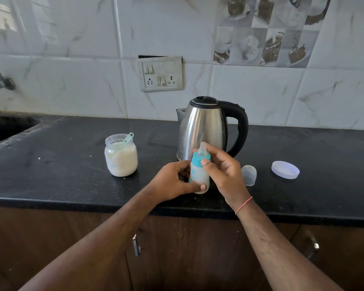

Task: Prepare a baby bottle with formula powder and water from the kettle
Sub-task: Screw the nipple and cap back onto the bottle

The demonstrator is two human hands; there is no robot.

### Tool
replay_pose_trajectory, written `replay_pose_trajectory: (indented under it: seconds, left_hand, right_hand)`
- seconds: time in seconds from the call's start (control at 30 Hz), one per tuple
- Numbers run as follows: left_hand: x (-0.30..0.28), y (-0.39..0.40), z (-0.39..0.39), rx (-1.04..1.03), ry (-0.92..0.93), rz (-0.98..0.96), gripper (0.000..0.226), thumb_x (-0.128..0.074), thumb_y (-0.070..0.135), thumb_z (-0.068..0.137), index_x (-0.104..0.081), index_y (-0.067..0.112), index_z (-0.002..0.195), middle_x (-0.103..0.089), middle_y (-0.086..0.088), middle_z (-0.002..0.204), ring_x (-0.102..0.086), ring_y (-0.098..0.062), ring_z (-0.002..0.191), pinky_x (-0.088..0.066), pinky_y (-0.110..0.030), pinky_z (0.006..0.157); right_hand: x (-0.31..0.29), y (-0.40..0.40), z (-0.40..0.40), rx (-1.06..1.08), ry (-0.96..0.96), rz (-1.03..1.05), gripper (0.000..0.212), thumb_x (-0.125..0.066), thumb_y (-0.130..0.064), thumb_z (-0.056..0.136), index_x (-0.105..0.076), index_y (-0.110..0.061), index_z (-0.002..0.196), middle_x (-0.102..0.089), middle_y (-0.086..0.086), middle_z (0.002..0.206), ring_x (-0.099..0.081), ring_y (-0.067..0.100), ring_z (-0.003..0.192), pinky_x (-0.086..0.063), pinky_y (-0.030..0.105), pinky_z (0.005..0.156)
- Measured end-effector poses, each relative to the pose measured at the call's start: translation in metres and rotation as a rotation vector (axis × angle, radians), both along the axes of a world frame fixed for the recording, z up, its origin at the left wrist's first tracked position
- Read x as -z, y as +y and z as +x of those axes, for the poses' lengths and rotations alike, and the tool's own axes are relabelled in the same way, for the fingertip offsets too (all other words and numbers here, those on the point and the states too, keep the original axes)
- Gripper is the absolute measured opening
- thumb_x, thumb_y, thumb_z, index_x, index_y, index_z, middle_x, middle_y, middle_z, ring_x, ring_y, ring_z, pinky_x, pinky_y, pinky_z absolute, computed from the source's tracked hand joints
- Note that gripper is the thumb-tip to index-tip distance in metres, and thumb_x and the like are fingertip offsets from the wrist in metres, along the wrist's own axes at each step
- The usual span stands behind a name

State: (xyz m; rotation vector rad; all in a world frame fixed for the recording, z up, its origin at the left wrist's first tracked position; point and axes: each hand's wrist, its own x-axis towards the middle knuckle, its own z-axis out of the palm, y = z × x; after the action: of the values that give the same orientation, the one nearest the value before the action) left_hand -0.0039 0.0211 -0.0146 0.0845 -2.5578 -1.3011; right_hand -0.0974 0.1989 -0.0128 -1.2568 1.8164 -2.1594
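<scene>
Bottle (198, 175): we see it near upright, teat tilted slightly right, above the counter (71, 164) edge before the kettle (206, 127).
Look: cloudy body, teal collar.
Left hand (172, 183): grips the base.
Right hand (223, 171): pinches the collar.
Jar (121, 158): left, open, scoop inside.

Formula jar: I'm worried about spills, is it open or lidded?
Open: the formula jar has no lid, and a scoop sticks out.

capped milky baby bottle (199, 175) upright before steel kettle (204, 127).
</scene>
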Motion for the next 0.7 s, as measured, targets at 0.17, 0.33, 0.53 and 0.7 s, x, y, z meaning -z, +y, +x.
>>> replay_pose_trajectory:
  seconds: [0.17, 0.33, 0.53, 0.7]
  left_hand:
    - [0.000, -0.001, -0.001, 0.017, -0.013, -0.005, 0.064, -0.095, 0.043, 0.080, -0.069, 0.029, 0.136, -0.077, 0.015, 0.118, -0.073, -0.002, 0.108, -0.060, -0.028, 0.097]
    - [0.001, 0.000, -0.001, 0.011, -0.010, 0.000, 0.060, -0.096, 0.041, 0.078, -0.070, 0.028, 0.132, -0.078, 0.014, 0.116, -0.073, 0.000, 0.105, -0.060, -0.024, 0.094]
    - [0.000, 0.002, -0.002, 0.002, -0.003, -0.032, 0.067, -0.097, 0.043, 0.076, -0.068, 0.028, 0.135, -0.077, 0.015, 0.118, -0.072, 0.000, 0.107, -0.060, -0.022, 0.094]
    - [0.000, 0.000, -0.002, 0.011, -0.014, -0.033, 0.066, -0.096, 0.044, 0.077, -0.068, 0.025, 0.134, -0.076, 0.013, 0.120, -0.073, -0.003, 0.109, -0.061, -0.028, 0.097]
  right_hand:
    - [-0.001, 0.001, 0.002, 0.026, 0.015, 0.014, 0.047, -0.079, -0.019, 0.098, -0.067, -0.020, 0.143, -0.074, -0.006, 0.138, -0.066, 0.016, 0.134, -0.061, 0.038, 0.104]
    - [0.000, 0.002, 0.000, -0.010, 0.041, 0.045, 0.045, -0.075, -0.023, 0.101, -0.067, -0.018, 0.145, -0.074, 0.000, 0.139, -0.068, 0.021, 0.133, -0.060, 0.045, 0.106]
    - [0.002, 0.003, 0.001, 0.187, 0.101, 0.098, 0.055, -0.084, -0.044, 0.090, -0.074, -0.020, 0.139, -0.077, -0.010, 0.132, -0.070, 0.014, 0.127, -0.064, 0.045, 0.100]
    - [-0.016, 0.009, -0.007, -0.145, 0.029, 0.185, 0.043, -0.067, -0.017, 0.107, -0.061, -0.012, 0.149, -0.074, 0.003, 0.140, -0.064, 0.020, 0.138, -0.055, 0.035, 0.112]
